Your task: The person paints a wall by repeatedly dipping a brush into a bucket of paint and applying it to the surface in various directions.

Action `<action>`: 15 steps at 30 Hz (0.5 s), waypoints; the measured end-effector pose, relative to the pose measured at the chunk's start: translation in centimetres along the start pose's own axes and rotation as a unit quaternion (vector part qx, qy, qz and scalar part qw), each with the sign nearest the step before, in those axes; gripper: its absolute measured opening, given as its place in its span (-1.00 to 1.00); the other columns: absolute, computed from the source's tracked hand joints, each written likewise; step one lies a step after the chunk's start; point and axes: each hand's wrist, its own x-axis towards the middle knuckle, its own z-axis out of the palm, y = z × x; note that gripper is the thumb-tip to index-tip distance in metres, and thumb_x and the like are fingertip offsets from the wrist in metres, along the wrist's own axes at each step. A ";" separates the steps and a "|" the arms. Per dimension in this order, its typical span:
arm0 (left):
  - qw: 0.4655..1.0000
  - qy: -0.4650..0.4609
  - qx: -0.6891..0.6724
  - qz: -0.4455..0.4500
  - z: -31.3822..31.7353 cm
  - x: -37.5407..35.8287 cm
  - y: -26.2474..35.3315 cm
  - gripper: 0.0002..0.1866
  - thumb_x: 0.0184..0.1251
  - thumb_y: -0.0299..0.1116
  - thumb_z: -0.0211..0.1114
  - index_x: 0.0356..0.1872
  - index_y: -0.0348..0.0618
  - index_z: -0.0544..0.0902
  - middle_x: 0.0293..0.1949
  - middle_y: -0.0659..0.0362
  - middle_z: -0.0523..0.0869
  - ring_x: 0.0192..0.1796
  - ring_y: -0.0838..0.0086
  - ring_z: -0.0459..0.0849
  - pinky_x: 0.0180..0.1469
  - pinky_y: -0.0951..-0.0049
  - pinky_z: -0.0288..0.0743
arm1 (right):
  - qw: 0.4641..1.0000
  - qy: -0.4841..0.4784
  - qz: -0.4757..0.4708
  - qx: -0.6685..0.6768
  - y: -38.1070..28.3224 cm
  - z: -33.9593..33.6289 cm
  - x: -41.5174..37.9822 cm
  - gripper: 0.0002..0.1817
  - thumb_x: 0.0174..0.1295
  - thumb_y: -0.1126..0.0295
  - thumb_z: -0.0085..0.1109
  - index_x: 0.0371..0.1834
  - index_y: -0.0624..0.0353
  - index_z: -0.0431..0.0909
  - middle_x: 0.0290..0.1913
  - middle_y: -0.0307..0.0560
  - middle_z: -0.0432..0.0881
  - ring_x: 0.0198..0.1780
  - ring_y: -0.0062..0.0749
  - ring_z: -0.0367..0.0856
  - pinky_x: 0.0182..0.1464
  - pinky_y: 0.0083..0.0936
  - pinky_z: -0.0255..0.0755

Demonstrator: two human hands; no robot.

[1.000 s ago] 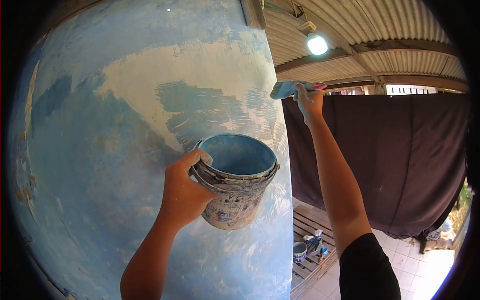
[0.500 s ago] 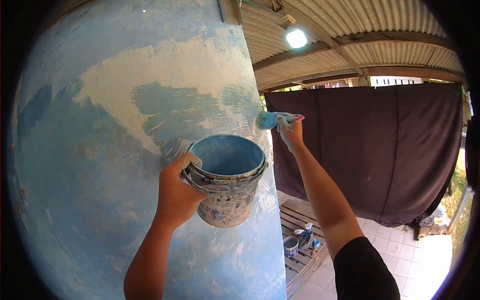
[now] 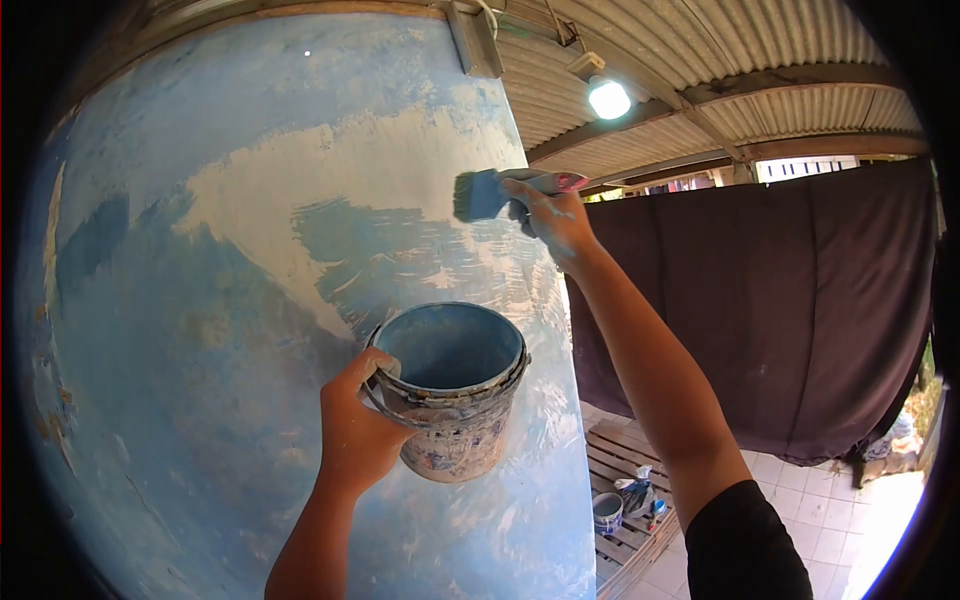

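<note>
My left hand [image 3: 365, 420] grips a paint-spattered bucket [image 3: 460, 430] by its rim and side, thumb over the edge. Blue paint coats the bucket's inner wall, and its opening tips toward me. Up and to the right, my right hand [image 3: 548, 215] is closed round the handle of a wide paintbrush [image 3: 482, 196]. The bristles point left and overlap the pale, unpainted patch of the wall [image 3: 250, 190]. Fresh blue-grey strokes [image 3: 360, 245] show on that patch, streaky toward the right. Older mottled blue covers the rest of the surface.
A dark cloth [image 3: 740, 310] hangs at the right. Below it, a slatted wooden platform [image 3: 612, 460] holds a small pail [image 3: 607, 512] and a bag [image 3: 636, 490]. A lit lamp [image 3: 609, 99] hangs under the corrugated roof [image 3: 800, 40]. Pale tiles [image 3: 800, 510] cover the floor.
My right hand has moved the paintbrush up and left, from the wall's right edge to over the pale patch. The bucket stays in my left hand; the view has shifted slightly.
</note>
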 end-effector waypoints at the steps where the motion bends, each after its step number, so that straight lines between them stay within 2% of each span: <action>1: 1.000 -0.003 0.000 0.010 0.1 0.3 0.1 -0.52 -0.15 -0.64 0.66 -0.17 -0.21 0.61 -0.25 0.19 0.71 -0.09 0.52 0.66 0.09 0.40 0.52 | 0.999 -0.027 0.000 0.020 -0.1 1.2 0.7 -0.77 0.47 0.26 0.34 -0.04 0.20 0.76 -0.44 -0.24 0.66 -0.49 -0.64 0.49 -0.45 -0.63 0.33; 2: 1.000 -0.002 -0.007 0.006 -0.1 0.3 0.0 -0.52 -0.15 -0.66 0.65 -0.17 -0.21 0.60 -0.24 0.19 0.71 -0.09 0.51 0.65 0.11 0.39 0.52 | 1.000 -0.021 -0.002 0.022 0.0 2.3 1.1 -0.77 0.47 0.26 0.34 -0.04 0.20 0.76 -0.44 -0.24 0.66 -0.49 -0.64 0.49 -0.45 -0.63 0.33; 4: 1.000 0.001 -0.005 -0.001 -0.7 -0.1 -0.1 -0.52 -0.15 -0.68 0.64 -0.16 -0.21 0.60 -0.23 0.19 0.71 -0.09 0.51 0.65 0.12 0.39 0.52 | 0.998 -0.031 -0.003 -0.053 0.6 4.4 1.7 -0.73 0.39 0.31 0.38 -0.07 0.34 0.77 -0.34 -0.09 0.78 -0.35 -0.41 0.70 -0.27 -0.44 0.54; 5: 1.000 0.006 -0.018 -0.011 -1.0 -0.1 -0.1 -0.51 -0.15 -0.68 0.64 -0.16 -0.21 0.60 -0.23 0.20 0.70 -0.09 0.51 0.65 0.13 0.39 0.52 | 0.998 -0.031 -0.005 -0.047 1.2 4.4 2.6 -0.73 0.39 0.31 0.38 -0.07 0.34 0.77 -0.34 -0.09 0.78 -0.35 -0.41 0.70 -0.27 -0.44 0.54; 7: 0.999 0.012 -0.030 -0.027 -2.0 -0.8 -0.2 -0.50 -0.15 -0.68 0.64 -0.15 -0.20 0.59 -0.23 0.20 0.69 -0.09 0.51 0.64 0.14 0.38 0.52 | 0.972 0.037 -0.088 -0.216 2.6 3.3 4.2 -0.77 0.35 0.35 0.37 -0.16 0.34 0.78 -0.31 0.09 0.81 -0.27 -0.20 0.80 -0.18 -0.35 0.60; 8: 0.999 0.017 -0.020 -0.027 -2.6 -1.0 -0.3 -0.50 -0.15 -0.68 0.63 -0.15 -0.20 0.58 -0.23 0.21 0.69 -0.09 0.51 0.64 0.16 0.37 0.52 | 0.956 0.054 -0.106 -0.267 2.3 2.8 4.9 -0.79 0.29 0.34 0.39 -0.27 0.32 0.78 -0.28 0.23 0.81 -0.19 -0.06 0.83 -0.12 -0.28 0.63; 9: 0.999 0.020 -0.009 -0.029 -3.2 -1.3 -0.3 -0.50 -0.15 -0.68 0.63 -0.15 -0.19 0.57 -0.23 0.22 0.68 -0.08 0.51 0.64 0.17 0.36 0.52 | 0.941 0.066 -0.124 -0.307 1.7 2.5 5.8 -0.75 0.26 0.28 0.40 -0.24 0.30 0.76 -0.30 0.23 0.79 -0.22 0.01 0.82 -0.13 -0.21 0.63; 11: 0.999 0.022 -0.002 -0.031 -4.2 -1.6 -0.5 -0.50 -0.15 -0.70 0.62 -0.16 -0.18 0.57 -0.23 0.22 0.68 -0.08 0.51 0.64 0.18 0.34 0.52 | 0.936 0.099 -0.118 -0.316 0.2 3.2 7.0 -0.68 0.24 0.24 0.40 -0.22 0.34 0.72 -0.31 0.27 0.77 -0.24 0.07 0.81 -0.14 -0.18 0.63; 12: 0.999 0.021 0.003 -0.029 -4.6 -1.8 -0.4 -0.51 -0.15 -0.71 0.61 -0.17 -0.18 0.56 -0.23 0.23 0.68 -0.08 0.51 0.64 0.19 0.33 0.52 | 0.920 0.114 -0.169 -0.335 -1.4 4.1 6.0 -0.70 0.30 0.28 0.36 -0.20 0.38 0.71 -0.35 0.18 0.78 -0.31 -0.05 0.80 -0.21 -0.24 0.61; 13: 0.999 0.025 0.003 -0.030 -5.0 -1.9 -0.4 -0.51 -0.15 -0.71 0.61 -0.17 -0.18 0.56 -0.23 0.23 0.68 -0.08 0.51 0.64 0.19 0.33 0.52 | 0.920 0.110 -0.170 -0.335 -1.8 4.8 6.0 -0.70 0.30 0.28 0.36 -0.20 0.38 0.71 -0.35 0.18 0.78 -0.31 -0.05 0.80 -0.21 -0.24 0.61; 15: 0.999 0.033 0.026 -0.023 -5.7 -2.1 -0.2 -0.51 -0.15 -0.72 0.59 -0.17 -0.17 0.56 -0.22 0.23 0.67 -0.06 0.51 0.64 0.21 0.30 0.52 | 0.988 0.003 -0.106 -0.113 -2.4 6.1 5.9 -0.79 0.39 0.42 0.30 -0.08 0.36 0.75 -0.31 -0.03 0.78 -0.34 -0.38 0.71 -0.25 -0.44 0.55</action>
